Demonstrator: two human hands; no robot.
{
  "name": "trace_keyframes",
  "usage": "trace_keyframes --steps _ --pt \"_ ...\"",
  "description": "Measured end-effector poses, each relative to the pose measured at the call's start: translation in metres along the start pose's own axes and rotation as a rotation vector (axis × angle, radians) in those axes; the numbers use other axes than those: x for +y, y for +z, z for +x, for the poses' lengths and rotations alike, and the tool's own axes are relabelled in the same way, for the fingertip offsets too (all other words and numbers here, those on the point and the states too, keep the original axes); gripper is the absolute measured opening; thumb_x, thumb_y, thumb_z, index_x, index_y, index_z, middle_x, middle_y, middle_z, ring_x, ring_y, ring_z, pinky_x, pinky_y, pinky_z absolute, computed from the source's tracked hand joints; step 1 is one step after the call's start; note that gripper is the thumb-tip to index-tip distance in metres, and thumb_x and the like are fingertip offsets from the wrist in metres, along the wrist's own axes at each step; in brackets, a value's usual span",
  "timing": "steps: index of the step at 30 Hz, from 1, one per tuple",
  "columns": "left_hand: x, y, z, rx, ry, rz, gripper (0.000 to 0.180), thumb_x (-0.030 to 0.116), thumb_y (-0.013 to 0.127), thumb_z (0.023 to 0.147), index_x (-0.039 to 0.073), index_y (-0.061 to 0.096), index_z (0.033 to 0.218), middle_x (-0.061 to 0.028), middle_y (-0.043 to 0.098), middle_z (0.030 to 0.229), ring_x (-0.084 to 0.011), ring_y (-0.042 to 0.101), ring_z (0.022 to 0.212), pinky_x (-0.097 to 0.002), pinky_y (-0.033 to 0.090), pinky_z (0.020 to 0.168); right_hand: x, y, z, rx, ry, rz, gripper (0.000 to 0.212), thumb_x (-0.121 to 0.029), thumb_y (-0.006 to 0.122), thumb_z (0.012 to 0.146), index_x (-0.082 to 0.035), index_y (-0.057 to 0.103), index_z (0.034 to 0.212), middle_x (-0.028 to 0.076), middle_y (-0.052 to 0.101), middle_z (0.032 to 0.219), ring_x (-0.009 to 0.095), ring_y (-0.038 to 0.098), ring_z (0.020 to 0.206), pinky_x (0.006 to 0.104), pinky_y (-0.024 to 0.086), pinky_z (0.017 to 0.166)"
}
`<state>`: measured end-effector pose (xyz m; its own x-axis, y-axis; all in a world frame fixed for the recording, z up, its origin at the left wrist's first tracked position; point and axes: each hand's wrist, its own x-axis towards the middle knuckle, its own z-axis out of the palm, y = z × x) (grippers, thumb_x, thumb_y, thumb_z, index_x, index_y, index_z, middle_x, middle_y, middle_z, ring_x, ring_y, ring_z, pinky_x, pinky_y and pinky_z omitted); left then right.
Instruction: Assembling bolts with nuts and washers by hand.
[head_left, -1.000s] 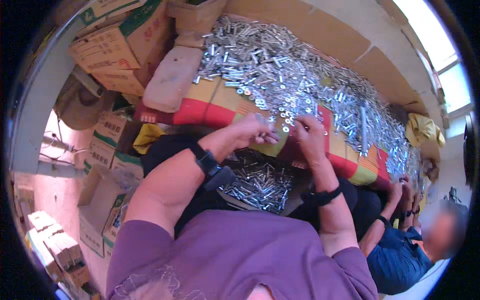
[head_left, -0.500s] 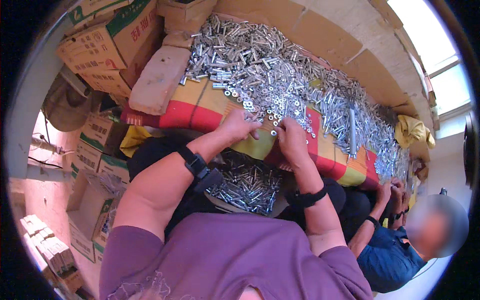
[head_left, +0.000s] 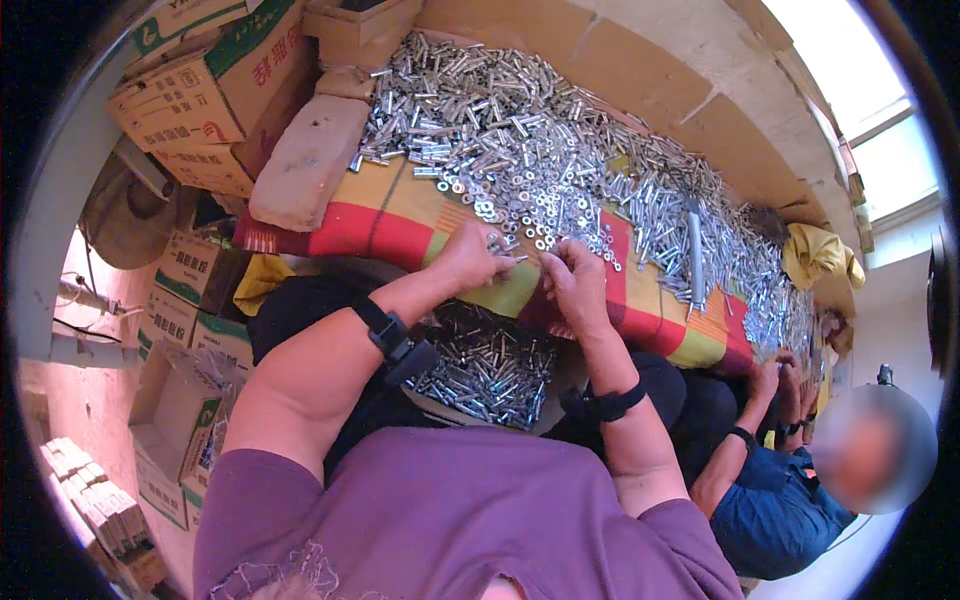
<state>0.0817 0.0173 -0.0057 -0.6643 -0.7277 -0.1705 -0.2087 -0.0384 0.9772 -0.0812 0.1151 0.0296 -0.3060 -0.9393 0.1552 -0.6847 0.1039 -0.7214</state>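
My left hand (head_left: 470, 258) is closed at the near edge of the heap, with the silver tip of a small metal bolt (head_left: 518, 258) sticking out from its fingertips towards the right. Just right of it, my right hand (head_left: 577, 280) has its thumb and forefinger bent together in a pinch; whether something tiny sits between them cannot be made out. A short gap separates the two hands. Beyond the fingers lie loose washers (head_left: 541, 205) on a red, yellow and green checked cloth (head_left: 375, 232). Behind them spreads a heap of silver metal bolts and sleeves (head_left: 490, 95).
Under the cloth's near edge, a container holds more bolts (head_left: 480, 375). A pale brick (head_left: 310, 160) and cardboard boxes (head_left: 190, 100) stand at left. A metal bar (head_left: 696, 260) lies on the right of the heap. A co-worker (head_left: 780, 510) handles parts at the far right.
The bolt tip now shows clearly at my left fingertips. My right thumb and forefinger have come up and leftward, nearer to it. The view has shifted slightly.
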Motion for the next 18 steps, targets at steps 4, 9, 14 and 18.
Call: trace_keyframes --steps 4,9,14,18 --pt "-0.006 0.001 0.001 -0.026 0.037 -0.077 0.013 0.012 0.07 0.077 0.003 0.064 0.085 -0.002 0.063 0.066 -0.0063 0.05 0.044 -0.0209 0.038 0.04 -0.012 0.004 0.0 -0.062 0.225 0.502 0.012 -0.01 0.062 0.085 -0.002 0.06 0.078 0.004 0.059 0.064 0.01 0.054 0.048 0.0238 0.046 0.043" --pt "-0.005 -0.004 -0.003 -0.052 0.093 -0.222 0.013 0.009 0.069 0.076 0.001 0.063 0.085 -0.0065 0.066 0.069 -0.0069 0.05 0.044 -0.0215 0.039 0.041 -0.022 0.008 0.002 -0.109 0.263 0.56 0.014 -0.011 0.059 0.087 -0.001 0.06 0.078 0.003 0.058 0.063 0.009 0.054 0.048 0.0226 0.046 0.042" --pt "-0.002 -0.012 -0.005 -0.065 0.086 -0.236 0.012 0.01 0.069 0.077 0.002 0.064 0.084 -0.0049 0.065 0.069 -0.0063 0.05 0.045 -0.0208 0.039 0.042 -0.033 0.009 0.006 -0.171 0.264 0.673 0.014 -0.011 0.059 0.087 0.0 0.062 0.08 0.004 0.06 0.065 0.01 0.056 0.049 0.0228 0.048 0.045" --pt "0.001 -0.013 -0.001 -0.037 0.116 -0.238 0.012 0.012 0.069 0.078 0.003 0.065 0.084 -0.0037 0.065 0.068 -0.0059 0.049 0.044 -0.0209 0.038 0.042 -0.028 0.011 0.015 -0.159 0.228 0.694 0.013 -0.011 0.059 0.087 0.001 0.063 0.082 0.004 0.061 0.065 0.009 0.056 0.049 0.0227 0.048 0.045"
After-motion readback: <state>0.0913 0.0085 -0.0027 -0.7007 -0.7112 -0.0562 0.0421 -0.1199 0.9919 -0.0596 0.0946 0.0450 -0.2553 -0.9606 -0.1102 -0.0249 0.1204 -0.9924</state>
